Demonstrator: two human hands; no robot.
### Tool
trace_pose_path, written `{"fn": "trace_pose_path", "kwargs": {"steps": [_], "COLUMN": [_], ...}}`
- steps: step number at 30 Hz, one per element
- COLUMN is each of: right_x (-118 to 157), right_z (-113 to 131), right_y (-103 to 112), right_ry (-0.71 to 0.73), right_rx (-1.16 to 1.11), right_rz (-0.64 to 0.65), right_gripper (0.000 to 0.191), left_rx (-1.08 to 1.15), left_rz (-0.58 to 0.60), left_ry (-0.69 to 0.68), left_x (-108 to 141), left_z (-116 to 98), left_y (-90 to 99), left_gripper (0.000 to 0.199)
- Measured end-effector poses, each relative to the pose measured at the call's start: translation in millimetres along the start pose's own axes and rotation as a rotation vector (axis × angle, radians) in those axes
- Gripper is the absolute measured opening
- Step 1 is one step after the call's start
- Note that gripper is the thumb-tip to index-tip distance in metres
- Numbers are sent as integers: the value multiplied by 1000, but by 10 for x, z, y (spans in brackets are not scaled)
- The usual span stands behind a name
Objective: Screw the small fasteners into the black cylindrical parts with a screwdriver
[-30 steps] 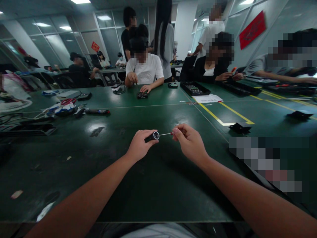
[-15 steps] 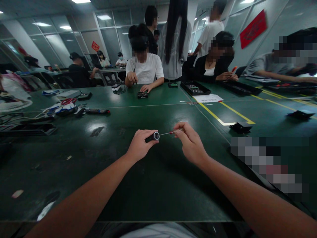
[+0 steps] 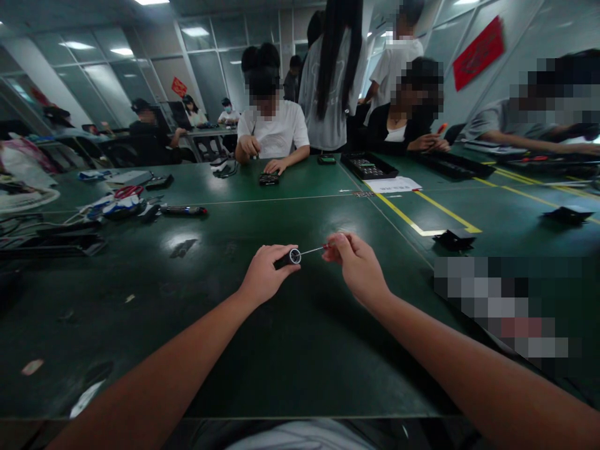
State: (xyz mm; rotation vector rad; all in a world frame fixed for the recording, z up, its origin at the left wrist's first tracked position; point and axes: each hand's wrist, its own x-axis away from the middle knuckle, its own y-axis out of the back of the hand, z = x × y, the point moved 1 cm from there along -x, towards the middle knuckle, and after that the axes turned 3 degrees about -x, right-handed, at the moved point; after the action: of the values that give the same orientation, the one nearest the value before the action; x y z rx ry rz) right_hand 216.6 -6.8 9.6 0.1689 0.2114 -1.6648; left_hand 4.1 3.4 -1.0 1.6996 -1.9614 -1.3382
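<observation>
Two pale patches (image 3: 32, 367) at near left on the green bench (image 3: 290, 369), scraps or marks, cannot tell which. Farther in, above the bench, left grip (image 3: 265, 275) narrow, closed around a black cylinder (image 3: 284, 259), pale-ringed end toward the camera. Opposite, right grip (image 3: 359, 265) just as narrow, pinched on a slim screwdriver (image 3: 312, 250), red collar showing, handle mostly hidden. From there, shaft slanting left and slightly down to the cylinder's ringed end; cannot tell whether touching or inside. Beyond on the right, a black folded piece (image 3: 454, 240) at the near end of a yellow tape outline (image 3: 400, 214). On the left, a dark pen-shaped tool (image 3: 182, 211) lying flat, red near one end, with a blue-and-white bundle (image 3: 124, 206) beside. Next, a white sheet (image 3: 394, 185) at the near side of a black tray (image 3: 391, 172). Across the bench, a co-worker (image 3: 281, 128) in a white shirt, one hand (image 3: 276, 165) at a small black device (image 3: 269, 179). Behind, a standing person (image 3: 335, 94) with long dark hair and a gray shirt. Farthest off, a red banner (image 3: 479, 54) high on the right.
</observation>
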Motion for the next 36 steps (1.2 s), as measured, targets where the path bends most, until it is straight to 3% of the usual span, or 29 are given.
{"fn": "trace_pose_path", "kwargs": {"steps": [4,6,12,16,36], "right_x": [-72,-88,-57,-34,62], "right_z": [-95,-92,-18,-45,61], "right_y": [11,17,20,19,-2], "right_ry": [-332,-425,-192,-76,143], "right_rx": [-257,-339,-304,-172,176], "right_rz": [66,81,-62,-67,-61], "right_gripper": [29,28,24,26,27], "left_rx": [22,2,-26,-22,-30], "left_rz": [-4,-2,5,-1,-9], "left_ry": [-48,-54,-6,-9,-18], "left_x": [-2,-9,-14,-3,-3], "left_z": [17,13,-21,-19,-34], "left_y": [0,2,17,22,10], "left_gripper": [41,39,39,40,40]}}
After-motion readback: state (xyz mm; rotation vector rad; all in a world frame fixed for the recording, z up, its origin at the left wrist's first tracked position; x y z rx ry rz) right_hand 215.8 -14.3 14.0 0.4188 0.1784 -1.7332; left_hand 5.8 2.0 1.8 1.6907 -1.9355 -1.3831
